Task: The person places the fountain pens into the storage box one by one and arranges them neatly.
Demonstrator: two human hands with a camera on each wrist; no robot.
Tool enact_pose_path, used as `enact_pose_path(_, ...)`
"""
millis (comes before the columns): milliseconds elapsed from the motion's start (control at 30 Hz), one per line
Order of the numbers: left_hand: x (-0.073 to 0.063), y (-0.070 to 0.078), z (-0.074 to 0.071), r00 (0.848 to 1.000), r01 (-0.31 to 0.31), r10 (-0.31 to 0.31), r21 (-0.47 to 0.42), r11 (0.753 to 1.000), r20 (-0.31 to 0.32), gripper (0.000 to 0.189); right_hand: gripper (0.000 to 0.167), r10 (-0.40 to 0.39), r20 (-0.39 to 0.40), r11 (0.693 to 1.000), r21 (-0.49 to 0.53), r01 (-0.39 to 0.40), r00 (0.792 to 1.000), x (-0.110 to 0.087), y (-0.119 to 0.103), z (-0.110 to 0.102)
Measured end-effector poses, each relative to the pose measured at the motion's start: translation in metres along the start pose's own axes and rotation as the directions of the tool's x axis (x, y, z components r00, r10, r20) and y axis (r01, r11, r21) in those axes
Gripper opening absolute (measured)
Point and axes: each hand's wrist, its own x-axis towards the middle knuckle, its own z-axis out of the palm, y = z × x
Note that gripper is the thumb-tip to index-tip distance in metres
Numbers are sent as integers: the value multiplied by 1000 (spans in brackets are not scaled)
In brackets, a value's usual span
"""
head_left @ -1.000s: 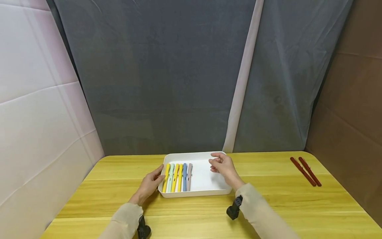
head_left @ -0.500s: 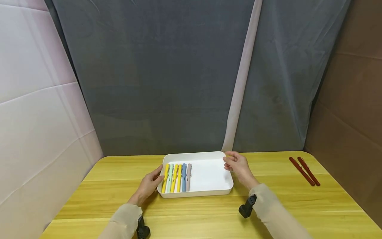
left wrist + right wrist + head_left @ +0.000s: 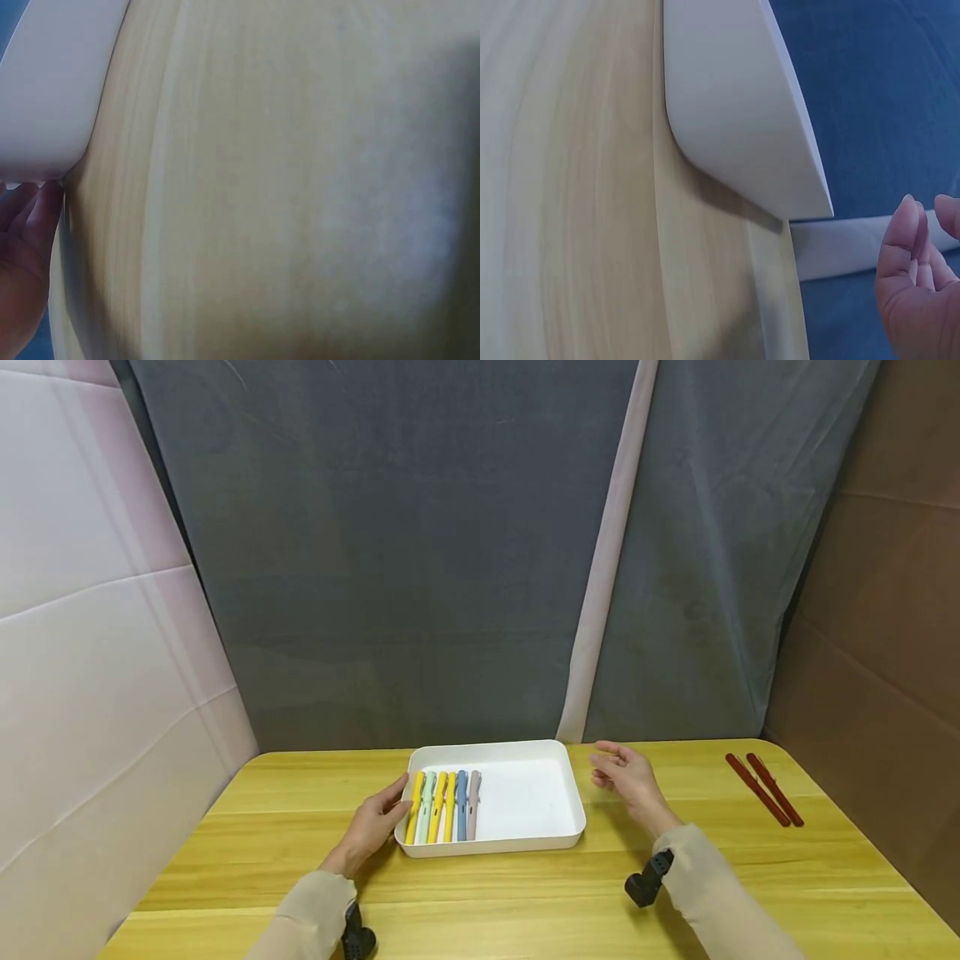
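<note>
A shallow white tray rests on the table, with several capped pens in a row along its left side. From the left these are a yellow pen, a mint green pen, two more yellow ones, a blue pen and a mauve pen. My left hand touches the tray's left wall with thumb and fingers; the left wrist view shows fingertips against the tray's outer side. Just right of the tray, my right hand hovers with loosely bent fingers and holds nothing.
Two dark red pens lie slanted side by side at the right of the wooden table. A grey curtain hangs behind the table's far edge. White cloth and a brown panel flank the sides.
My right hand has moved right, from above the tray's right part to beyond its right rim. My left hand stays at the left wall, and the pens have not shifted in the tray.
</note>
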Motion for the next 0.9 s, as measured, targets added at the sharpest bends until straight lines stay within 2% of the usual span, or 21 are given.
enact_pose_path(500, 2, -2, 0, 1000, -18, 18, -23, 1000, 12, 55, 55, 7, 39, 996, -86, -4, 999, 0, 4, -51)
enact_pose_path(900, 3, -3, 0, 1000, 16, -15, -25, 1000, 17, 56, 58, -12, 27, 989, -145, 15, 1000, -4, 4, -91)
